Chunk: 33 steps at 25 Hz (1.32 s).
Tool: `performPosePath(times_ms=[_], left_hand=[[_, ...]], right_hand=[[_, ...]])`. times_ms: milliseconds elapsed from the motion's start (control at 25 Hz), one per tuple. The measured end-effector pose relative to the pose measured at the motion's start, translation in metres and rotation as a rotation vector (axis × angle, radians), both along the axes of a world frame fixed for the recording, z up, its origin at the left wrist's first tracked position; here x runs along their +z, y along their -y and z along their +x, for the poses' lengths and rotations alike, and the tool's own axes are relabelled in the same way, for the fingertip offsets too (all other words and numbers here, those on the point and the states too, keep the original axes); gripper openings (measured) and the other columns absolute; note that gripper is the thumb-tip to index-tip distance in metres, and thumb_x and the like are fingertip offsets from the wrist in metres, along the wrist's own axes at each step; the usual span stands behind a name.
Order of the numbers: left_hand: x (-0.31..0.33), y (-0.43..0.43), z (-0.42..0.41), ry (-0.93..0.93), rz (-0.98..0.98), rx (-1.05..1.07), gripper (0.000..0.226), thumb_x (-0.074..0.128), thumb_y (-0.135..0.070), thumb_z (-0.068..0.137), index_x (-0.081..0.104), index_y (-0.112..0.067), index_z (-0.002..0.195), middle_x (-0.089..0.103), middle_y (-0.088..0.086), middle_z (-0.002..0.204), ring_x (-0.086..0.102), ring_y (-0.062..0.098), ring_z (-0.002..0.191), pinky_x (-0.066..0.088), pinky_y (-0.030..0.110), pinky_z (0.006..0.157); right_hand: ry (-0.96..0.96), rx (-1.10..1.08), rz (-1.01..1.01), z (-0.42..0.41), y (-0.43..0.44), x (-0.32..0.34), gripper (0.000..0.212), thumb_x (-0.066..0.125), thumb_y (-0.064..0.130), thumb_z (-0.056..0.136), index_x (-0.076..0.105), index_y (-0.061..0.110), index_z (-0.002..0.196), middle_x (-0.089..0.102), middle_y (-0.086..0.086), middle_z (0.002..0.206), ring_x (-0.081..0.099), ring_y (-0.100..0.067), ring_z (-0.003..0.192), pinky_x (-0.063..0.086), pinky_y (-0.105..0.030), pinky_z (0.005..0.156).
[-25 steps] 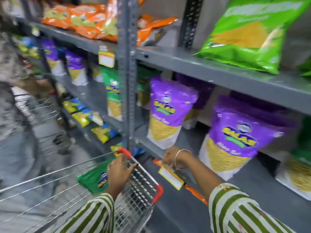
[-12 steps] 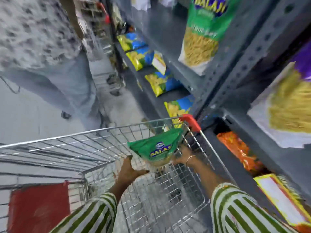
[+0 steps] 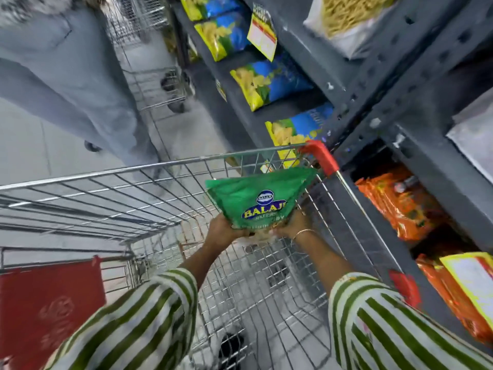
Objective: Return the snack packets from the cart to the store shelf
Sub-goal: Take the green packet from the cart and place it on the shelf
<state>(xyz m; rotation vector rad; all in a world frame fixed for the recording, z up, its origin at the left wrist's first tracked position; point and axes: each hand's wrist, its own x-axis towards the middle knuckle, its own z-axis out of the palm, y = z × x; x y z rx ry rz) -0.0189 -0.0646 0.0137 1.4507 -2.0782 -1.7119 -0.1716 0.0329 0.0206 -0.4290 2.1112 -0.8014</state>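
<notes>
Green glossy snack packet (image 3: 256,202), crinkled film, held over the wire cart (image 3: 112,193). Left hand (image 3: 222,229) and right hand (image 3: 294,227) each grip a lower corner, probably to keep the limp bag flat for lifting toward the grey steel shelf (image 3: 400,84) alongside.

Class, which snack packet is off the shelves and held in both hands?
The green Balaji packet, held over the wire cart; the blue-yellow and orange packets sit on shelves.

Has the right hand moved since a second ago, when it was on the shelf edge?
Yes. The right hand has left the shelf and come over the cart, gripping the green packet with the left hand.
</notes>
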Motion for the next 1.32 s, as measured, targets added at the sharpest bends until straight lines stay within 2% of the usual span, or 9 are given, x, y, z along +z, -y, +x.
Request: performPosePath(times_ms=[200, 520, 600, 720, 920, 1000, 1120, 1240, 1320], left_hand=[[0.076, -0.011, 0.001, -0.023, 0.046, -0.183, 0.051, 0.077, -0.007, 0.064, 0.058, -0.001, 0.11, 0.067, 0.02, 0.114, 0.063, 0.031, 0.105, 0.049, 0.044, 0.097], [0.236, -0.082, -0.035, -0.207, -0.157, -0.37, 0.044, 0.072, 0.0, 0.07, 0.055, 0.001, 0.111, 0.063, 0.004, 0.101, 0.06, 0.018, 0.09, 0.05, 0.03, 0.085], [0.265, -0.104, -0.044, -0.209, -0.243, -0.445, 0.048, 0.078, -0.012, 0.066, 0.058, -0.003, 0.109, 0.067, 0.009, 0.104, 0.063, 0.021, 0.092, 0.05, 0.029, 0.084], [0.291, -0.143, -0.072, -0.201, -0.378, -0.592, 0.08, 0.082, -0.053, 0.044, 0.064, -0.013, 0.11, 0.069, 0.015, 0.113, 0.063, 0.028, 0.106, 0.05, 0.044, 0.096], [0.358, -0.265, -0.073, -0.277, -0.425, -0.847, 0.083, 0.084, -0.034, 0.049, 0.055, -0.008, 0.123, 0.057, -0.002, 0.116, 0.051, 0.012, 0.108, 0.043, 0.011, 0.074], [0.366, -0.299, -0.087, -0.284, -0.439, -0.885, 0.08, 0.077, -0.041, 0.052, 0.055, -0.011, 0.123, 0.061, 0.002, 0.119, 0.053, 0.014, 0.111, 0.045, 0.017, 0.08], [0.37, -0.357, -0.119, -0.319, -0.334, -0.929, 0.063, 0.079, -0.021, 0.065, 0.056, -0.004, 0.121, 0.06, 0.007, 0.121, 0.053, 0.014, 0.113, 0.043, 0.022, 0.086], [0.361, -0.421, -0.15, -0.344, -0.187, -0.988, 0.063, 0.077, -0.012, 0.067, 0.051, -0.002, 0.123, 0.058, 0.01, 0.125, 0.052, 0.016, 0.109, 0.043, 0.032, 0.095], [0.355, -0.458, -0.167, -0.268, -0.075, -1.063, 0.054, 0.07, -0.009, 0.075, 0.05, -0.008, 0.125, 0.057, 0.011, 0.13, 0.051, 0.02, 0.109, 0.042, 0.037, 0.091]], right_hand=[[-0.019, -0.091, -0.047, 0.019, -0.043, 0.074, 0.059, 0.076, -0.009, 0.059, 0.053, -0.006, 0.113, 0.064, -0.022, 0.115, 0.056, -0.019, 0.096, 0.046, -0.032, 0.092], [-0.322, -0.152, -0.19, 0.01, -0.146, 0.238, 0.061, 0.081, 0.014, 0.062, 0.054, -0.001, 0.115, 0.065, -0.017, 0.116, 0.059, -0.029, 0.109, 0.046, -0.026, 0.083], [-0.355, -0.196, -0.243, 0.01, -0.186, 0.272, 0.052, 0.08, 0.012, 0.065, 0.055, 0.002, 0.11, 0.064, -0.009, 0.103, 0.059, -0.02, 0.1, 0.038, -0.004, 0.06], [-0.421, -0.226, -0.269, 0.013, -0.256, 0.309, 0.038, 0.078, 0.016, 0.068, 0.058, 0.006, 0.099, 0.059, 0.002, 0.08, 0.052, -0.013, 0.081, 0.036, 0.0, 0.046], [-0.48, -0.274, -0.256, 0.014, -0.368, 0.336, 0.056, 0.079, 0.022, 0.066, 0.059, 0.006, 0.116, 0.065, -0.012, 0.118, 0.057, -0.014, 0.104, 0.044, -0.02, 0.087], [-0.456, -0.341, -0.3, 0.014, -0.406, 0.345, 0.054, 0.078, 0.015, 0.067, 0.058, 0.003, 0.116, 0.064, -0.015, 0.119, 0.058, -0.017, 0.104, 0.045, -0.026, 0.095], [-0.49, -0.441, -0.284, 0.013, -0.469, 0.355, 0.048, 0.076, 0.012, 0.07, 0.059, 0.0, 0.114, 0.064, -0.008, 0.106, 0.055, -0.013, 0.095, 0.048, -0.016, 0.072], [-0.511, -0.62, -0.314, 0.006, -0.533, 0.353, 0.053, 0.078, 0.01, 0.066, 0.057, 0.0, 0.114, 0.064, -0.013, 0.114, 0.059, -0.023, 0.108, 0.05, -0.032, 0.095], [-0.519, -0.671, -0.25, 0.005, -0.568, 0.35, 0.055, 0.079, 0.012, 0.066, 0.057, 0.001, 0.114, 0.062, -0.006, 0.112, 0.058, -0.019, 0.106, 0.045, -0.026, 0.092]])
